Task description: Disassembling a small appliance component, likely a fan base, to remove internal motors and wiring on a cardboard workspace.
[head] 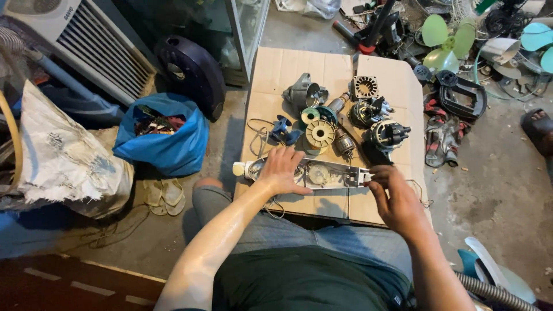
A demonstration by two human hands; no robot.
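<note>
1. The person sits on the floor with a flat sheet of cardboard point(276, 69) laid out in front of the knees, and it serves as the work mat; every loose part sits on it rather than on the bare concrete.
2. One long pale housing point(314, 173), opened so its insides show, lies crosswise near the cardboard's near edge, right under both hands.
3. The left hand point(282, 170) lies flat, fingers spread, pressing down on the housing's left end, to my eye pinning it so it cannot slide.
4. The right hand point(391, 196) meets the housing's right end with fingertips drawn together at its tip; whether they actually pinch something small there, I cannot tell.
5. Behind the housing, toward the middle of the cardboard, the stripped parts sit bunched within arm's reach: one small blue fan blade point(283, 129), one cream round spool point(320, 133), one grey metal gear casing point(302, 92).
6. Toward the far right corner lies one square stator frame point(365, 86), and below it two dark wound motor assemblies, the upper motor point(368, 110) and the lower motor point(387, 133).
7. One armature point(344, 143) lies between the spool and the lower motor.
8. Off the cardboard's left edge stands one blue bag point(164, 138), open at the top and full of scrap; just beside it, one pair of sandals point(164, 194).
9. Past the far right corner, one green fan blade point(446, 40) rests among tangled clutter.
</note>
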